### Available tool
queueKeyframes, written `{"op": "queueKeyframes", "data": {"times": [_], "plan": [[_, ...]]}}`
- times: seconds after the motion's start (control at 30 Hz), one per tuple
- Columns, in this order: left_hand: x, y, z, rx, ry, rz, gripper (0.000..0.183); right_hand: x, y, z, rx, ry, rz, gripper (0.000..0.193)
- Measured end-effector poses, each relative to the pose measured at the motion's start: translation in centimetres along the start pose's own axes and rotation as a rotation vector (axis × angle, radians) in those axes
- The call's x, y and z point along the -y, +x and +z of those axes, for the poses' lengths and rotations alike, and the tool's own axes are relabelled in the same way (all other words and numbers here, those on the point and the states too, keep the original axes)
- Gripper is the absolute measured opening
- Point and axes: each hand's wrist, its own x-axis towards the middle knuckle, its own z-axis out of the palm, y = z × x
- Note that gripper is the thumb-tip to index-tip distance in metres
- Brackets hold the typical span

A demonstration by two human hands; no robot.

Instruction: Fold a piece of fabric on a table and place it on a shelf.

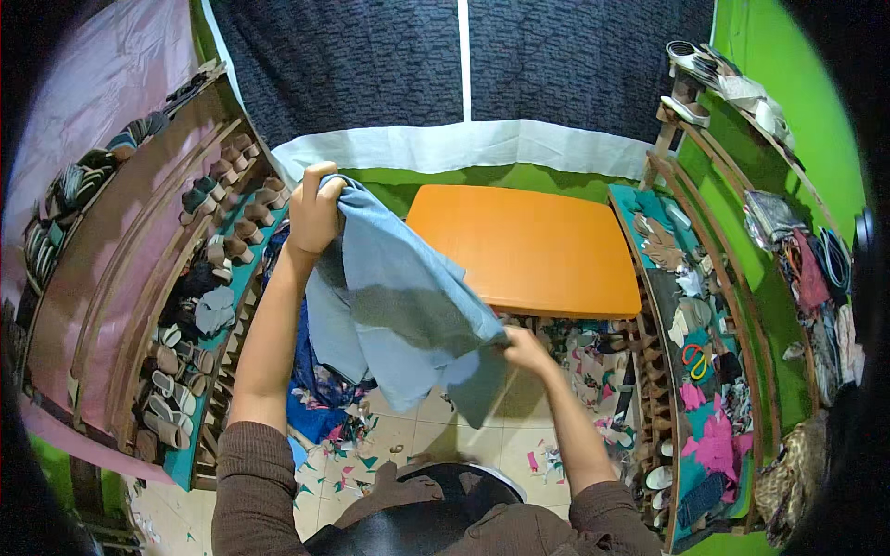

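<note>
A light blue piece of cloth [394, 287] hangs in folds between my two hands, with a shadow across its middle. My left hand [317, 208] is raised higher and closed on the cloth's upper corner. Lower and to the right, my right hand [527, 350] pinches another edge of it. The lower edges of the cloth dangle freely above the floor. Just beyond it stands an orange table [528, 250], its left part partly hidden by the cloth.
At left, a wooden rack [236, 278] carries rows of sandals. The right rack [691, 435] holds fabric scraps and yellow-red scissors [693, 361]. Coloured scraps litter the tiled floor [408, 435], beside a dark blue cloth heap [320, 408]. A dark curtain [556, 65] hangs behind.
</note>
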Motion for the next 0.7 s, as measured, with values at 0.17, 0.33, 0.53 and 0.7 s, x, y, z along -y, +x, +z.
{"op": "queueKeyframes", "data": {"times": [0.17, 0.33, 0.53, 0.7], "plan": [[-1.1, -1.0, 1.6, 0.033, -0.011, -0.073, 0.032, -2.1, -0.7, -9.6, -0.496, -0.246, 0.043, 0.029], [-1.5, -2.8, 4.0, 0.097, -0.175, -0.258, 0.033, -0.2, 1.3, -16.7, -0.592, -0.532, 0.059, 0.026], [-2.2, -4.2, 9.4, 0.157, -0.313, -0.423, 0.036, 0.0, 4.5, -22.9, -0.794, -1.003, 0.022, 0.028], [-0.9, -3.1, 16.6, 0.149, -0.378, -0.490, 0.034, -2.3, 9.9, -26.7, -0.938, -1.097, 0.110, 0.027]]}}
